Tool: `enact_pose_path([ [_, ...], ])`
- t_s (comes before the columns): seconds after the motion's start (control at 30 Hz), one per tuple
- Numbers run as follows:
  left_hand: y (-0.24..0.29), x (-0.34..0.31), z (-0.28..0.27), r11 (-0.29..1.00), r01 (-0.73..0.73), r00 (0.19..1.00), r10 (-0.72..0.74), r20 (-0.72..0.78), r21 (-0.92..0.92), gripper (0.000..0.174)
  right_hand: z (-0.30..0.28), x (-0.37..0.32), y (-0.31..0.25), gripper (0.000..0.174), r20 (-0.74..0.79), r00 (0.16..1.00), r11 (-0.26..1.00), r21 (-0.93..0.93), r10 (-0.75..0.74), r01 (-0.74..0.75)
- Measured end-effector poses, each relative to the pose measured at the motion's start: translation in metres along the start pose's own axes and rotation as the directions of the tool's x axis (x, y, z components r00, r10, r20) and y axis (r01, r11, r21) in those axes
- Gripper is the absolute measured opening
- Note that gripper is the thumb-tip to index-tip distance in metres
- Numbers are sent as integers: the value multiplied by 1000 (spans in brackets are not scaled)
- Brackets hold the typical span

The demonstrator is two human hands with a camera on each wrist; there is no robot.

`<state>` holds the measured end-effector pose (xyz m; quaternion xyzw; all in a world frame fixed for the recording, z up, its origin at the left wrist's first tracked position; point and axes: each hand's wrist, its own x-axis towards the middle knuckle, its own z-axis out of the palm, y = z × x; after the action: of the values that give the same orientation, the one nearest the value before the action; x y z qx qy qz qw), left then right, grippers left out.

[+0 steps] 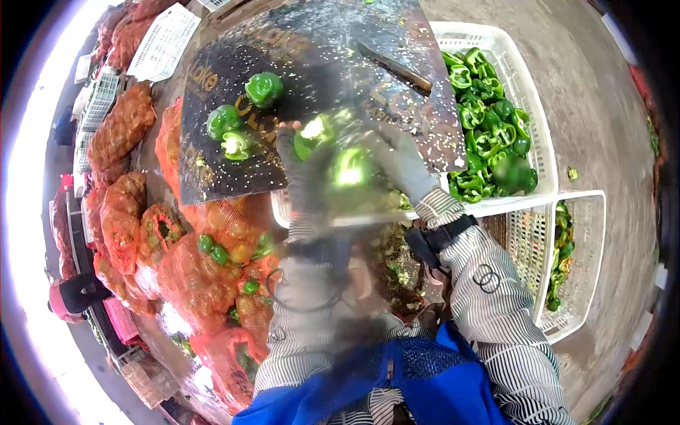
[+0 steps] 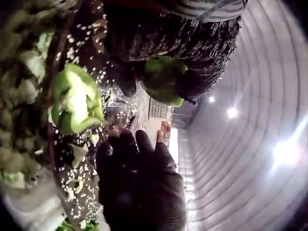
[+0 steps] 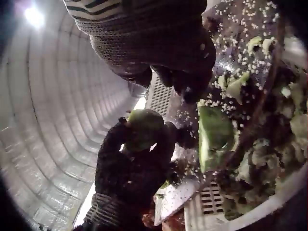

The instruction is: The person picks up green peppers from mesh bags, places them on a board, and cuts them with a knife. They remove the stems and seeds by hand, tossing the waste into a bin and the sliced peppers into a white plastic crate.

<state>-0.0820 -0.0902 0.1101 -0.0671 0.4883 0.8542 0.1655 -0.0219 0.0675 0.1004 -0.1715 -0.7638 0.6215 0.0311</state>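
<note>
My gloved left hand (image 1: pixel 303 173) is over the near edge of the dark board (image 1: pixel 319 71) and grips a green bell pepper piece (image 1: pixel 316 133), pale inside. In the left wrist view the fingers curl round this pepper piece (image 2: pixel 163 79). To its right, my gloved right hand (image 1: pixel 405 159) has loosely extended fingers, nothing held in them; the left wrist view shows that right hand (image 2: pixel 142 178) too. Between the hands, a cut bell pepper (image 1: pixel 350 168) lies at the board's near edge, its pale inside showing. The left hand is motion-blurred in the head view.
A knife (image 1: pixel 397 69) lies on the seed-strewn board. Several green peppers (image 1: pixel 264 90) sit at its left. A white crate (image 1: pixel 528 78) of cut peppers stands right, a second crate (image 1: pixel 577 319) nearer me. Red mesh sacks (image 1: pixel 198 276) crowd the left. Scraps fill a container below the edge.
</note>
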Motion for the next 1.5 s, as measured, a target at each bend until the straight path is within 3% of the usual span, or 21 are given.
enact_pose_path([
  [0.07, 6, -4, 3, 655, -511, 859, 407, 309, 557, 86, -6, -9, -36, 41, 2, 996, 991, 102, 87, -87],
  [0.13, 20, -21, 15, 370, -744, 667, 460, 586, 556, 94, -12, -7, -39, 39, 145, 986, 960, 255, 83, -119],
  [0.23, 8, -31, 19, 37, -813, 546, 390, 741, 581, 92, -23, -16, -50, 39, 205, 979, 984, 173, 0, -36],
  [0.33, 3, -42, 25, 183, -841, 526, 500, 688, 510, 88, -28, -25, -67, 42, 215, 974, 974, 190, 78, -120],
  [0.37, 4, -50, 28, 592, -712, 685, 466, 560, 378, 73, -24, -23, -58, 41, 216, 974, 952, 279, 68, -128],
  [0.4, 8, -51, 31, 590, -715, 682, 469, 562, 376, 73, -22, -22, -52, 41, 218, 974, 921, 365, 58, -136],
  [0.47, 16, -53, 34, 914, -400, 916, 395, 74, 68, 53, -13, -31, -64, 42, 246, 969, 901, 410, 38, -139],
  [0.5, 14, -51, 22, 702, -511, 853, 485, 192, 497, 47, -4, -35, -63, 43, 148, 981, 971, 218, -129, 95],
  [0.53, 21, -59, 32, 978, -205, 977, 202, 63, 42, 63, 5, -40, -63, 44, 89, 947, 951, -1, -309, 311],
  [0.6, 16, -57, 16, 992, -126, 973, 120, 196, 20, 56, 17, -49, -64, 48, 117, 915, 884, -237, -385, 402],
  [0.7, 19, -54, 10, 976, -191, 962, 164, 219, 107, 61, 6, -52, -67, 48, 164, 888, 902, 47, -430, 428],
  [0.77, 16, -49, 2, 921, -305, 916, 214, 340, 242, 66, 1, -52, -71, 48, 328, 930, 952, 301, -165, 63],
  [1.0, 13, -53, -4, 920, -326, 843, 179, 508, 216, 64, -14, -61, -66, 44, 529, 816, 964, 235, -235, 125],
  [1.03, 13, -52, -4, 897, -355, 846, 188, 499, 263, 61, -13, -60, -66, 45, 551, 823, 955, 296, -139, -37],
  [1.2, 13, -51, -1, 537, -684, 726, 431, 536, 494, 43, -2, -75, -89, 39, 425, 904, 932, 341, -38, -121],
  [1.23, 19, -60, 9, 847, -469, 851, 359, 383, 249, 37, 1, -77, -94, 37, 398, 911, 886, 376, 109, -270],
  [1.27, 19, -59, 8, 847, -469, 851, 359, 383, 250, 37, 6, -77, -90, 37, 399, 911, 886, 377, 108, -270],
  [1.33, 18, -58, 4, 450, -680, 725, 527, 444, 579, 33, 17, -77, -80, 36, 80, 960, 962, 64, -270, 265],
  [1.37, 14, -57, 5, 695, -568, 823, 486, 294, 441, 31, 16, -77, -78, 36, 78, 961, 963, 70, -266, 261],
  [1.47, 9, -65, 15, 785, -566, 824, 541, 167, 253, 31, 5, -74, -81, 35, -37, 972, 952, -213, -234, 221],
  [1.5, 17, -66, 16, 694, -584, 801, 576, 162, 420, 35, -3, -72, -82, 27, -13, 971, 954, -193, -238, 231],
])
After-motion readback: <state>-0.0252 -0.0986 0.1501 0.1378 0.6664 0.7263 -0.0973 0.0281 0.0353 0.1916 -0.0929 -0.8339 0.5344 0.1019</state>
